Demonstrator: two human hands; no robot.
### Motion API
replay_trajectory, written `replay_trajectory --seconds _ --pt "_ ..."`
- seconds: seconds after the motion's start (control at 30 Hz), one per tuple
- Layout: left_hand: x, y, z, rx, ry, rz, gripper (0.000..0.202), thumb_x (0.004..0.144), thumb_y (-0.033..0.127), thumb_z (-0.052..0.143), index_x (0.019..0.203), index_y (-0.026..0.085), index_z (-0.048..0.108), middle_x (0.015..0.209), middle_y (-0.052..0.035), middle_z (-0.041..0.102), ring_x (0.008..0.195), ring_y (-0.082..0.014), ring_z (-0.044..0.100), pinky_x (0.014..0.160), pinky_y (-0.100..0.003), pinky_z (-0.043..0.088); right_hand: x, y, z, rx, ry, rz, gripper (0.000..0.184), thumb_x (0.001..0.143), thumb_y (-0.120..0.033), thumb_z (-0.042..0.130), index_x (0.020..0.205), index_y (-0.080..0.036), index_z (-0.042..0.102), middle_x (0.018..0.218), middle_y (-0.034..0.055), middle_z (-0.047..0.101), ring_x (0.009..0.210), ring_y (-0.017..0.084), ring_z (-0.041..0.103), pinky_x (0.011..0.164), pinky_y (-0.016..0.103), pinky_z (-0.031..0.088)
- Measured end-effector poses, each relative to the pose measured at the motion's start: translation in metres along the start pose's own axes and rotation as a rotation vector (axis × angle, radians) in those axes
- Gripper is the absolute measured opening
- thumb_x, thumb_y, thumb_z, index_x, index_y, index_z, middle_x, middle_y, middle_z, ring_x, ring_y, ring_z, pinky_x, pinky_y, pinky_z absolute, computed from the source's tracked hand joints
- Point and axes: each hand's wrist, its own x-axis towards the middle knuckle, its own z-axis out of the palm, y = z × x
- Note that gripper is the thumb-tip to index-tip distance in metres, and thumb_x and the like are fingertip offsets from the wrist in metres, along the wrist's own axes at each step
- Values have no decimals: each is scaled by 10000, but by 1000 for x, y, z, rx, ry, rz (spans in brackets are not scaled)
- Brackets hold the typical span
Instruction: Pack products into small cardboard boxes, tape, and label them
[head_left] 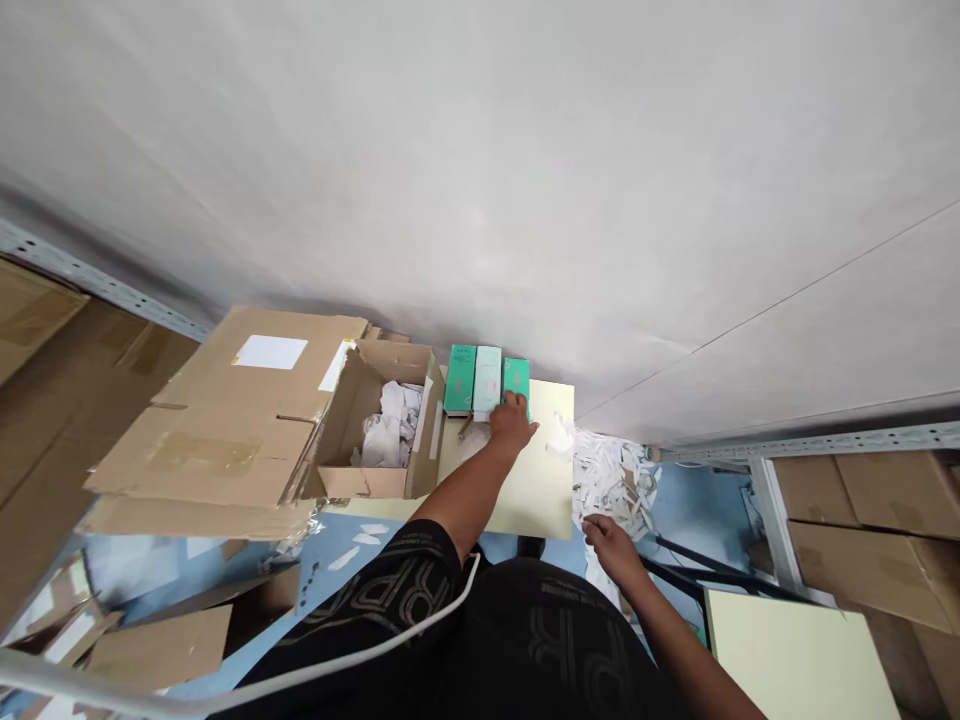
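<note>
Three narrow boxes stand side by side at the wall edge of the pale yellow table [534, 495]: a green box [460, 378], a white box [487, 375] and another green box [516, 372]. My left hand [511, 425] reaches over the near end of the right-hand green box, its fingers closed on it and covering its lower part. Under that wrist lies some clear crumpled plastic [474, 438]. My right hand [611, 548] hangs off the table's right side, fingers curled together, with nothing visible in them.
An open carton [341, 440] with crumpled white paper [391, 425] stands left of the boxes, beside stacked flattened cardboard [217, 400]. Paper scraps [615, 480] heap on the floor to the right. A white cable [360, 650] crosses before me. Shelved cartons [870, 555] line the right.
</note>
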Motion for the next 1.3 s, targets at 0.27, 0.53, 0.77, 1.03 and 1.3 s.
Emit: replay_trajectory --seconds 0.27,0.53,0.77,1.03,1.3 --pt "-35 -6 -1 40 -3 -16 637 878 274 542 1493 169 412 1592 -240 318 1166 -393 596 924 -485 484 11 10 -12 -12 -71 -69 418 829 -566 538 972 -228 739 874 61 766 877 282 720 855 407 538" --pt "-126 -18 -5 -21 -4 -46 628 843 436 586 1405 171 499 1396 -219 516 1003 -351 685 841 -444 517 55 -9 -8 -223 -212 -278 328 829 -425 626 1083 -245 731 1136 78 757 1087 284 692 984 406 490" --pt "-140 -13 -50 -200 -80 -236 465 847 586 546 1066 202 691 1190 -186 694 1061 -376 691 839 -416 520 66 -72 52 -301 -309 -572 888 760 -365 736 1559 -211 380 1570 161 440 1406 344 479 1135 483 405" --pt "-150 -41 -45 -755 -168 -322 597 892 726 475 1014 177 676 971 -142 778 867 -300 758 682 -353 567 62 -87 69 -92 -255 -509 761 836 -406 644 1534 -235 394 1530 146 457 1122 274 661 993 430 521" --pt "-164 -75 -18 -941 38 -104 472 943 521 552 1292 211 623 1268 -95 710 1088 -232 698 872 -339 583 55 -111 75 156 -302 -436 761 844 -442 627 1543 -269 381 1518 95 520 1109 253 668 1058 437 486"
